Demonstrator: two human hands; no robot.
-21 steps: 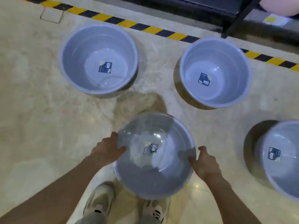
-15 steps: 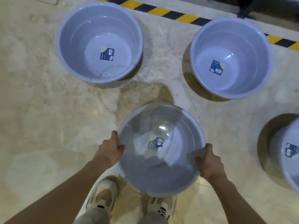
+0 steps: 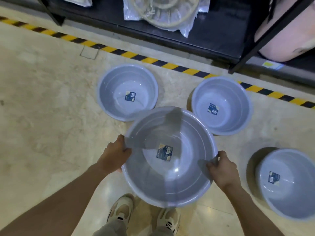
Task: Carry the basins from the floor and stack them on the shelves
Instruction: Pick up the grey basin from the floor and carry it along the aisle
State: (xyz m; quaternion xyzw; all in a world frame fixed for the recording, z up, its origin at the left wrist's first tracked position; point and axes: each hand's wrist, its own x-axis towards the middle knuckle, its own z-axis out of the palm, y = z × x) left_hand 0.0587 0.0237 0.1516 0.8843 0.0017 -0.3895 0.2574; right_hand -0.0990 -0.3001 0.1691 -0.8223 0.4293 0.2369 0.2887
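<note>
I hold a pale blue-grey plastic basin (image 3: 170, 184) by its rim, raised above the floor in front of my feet. My left hand (image 3: 114, 155) grips the rim's left side, my right hand (image 3: 221, 169) the right side. A dark label sits on its bottom. Three more basins of the same kind stand on the floor: one at the far left (image 3: 127, 79), one at the far right (image 3: 221, 92), one at the right edge (image 3: 288, 189). A black shelf unit (image 3: 213, 34) stands beyond them.
A yellow-and-black hazard stripe (image 3: 153, 61) runs along the floor before the shelf. Wrapped goods and a cream hoop (image 3: 163, 12) lie on the lowest shelf board, and a pink bulky item (image 3: 286, 40) sits at the right. My shoes (image 3: 121, 212) are below the basin.
The basin has come up off the floor toward me and looks larger. My view has tilted upward, so the shelf is in sight and the floor basins sit lower in the frame.
</note>
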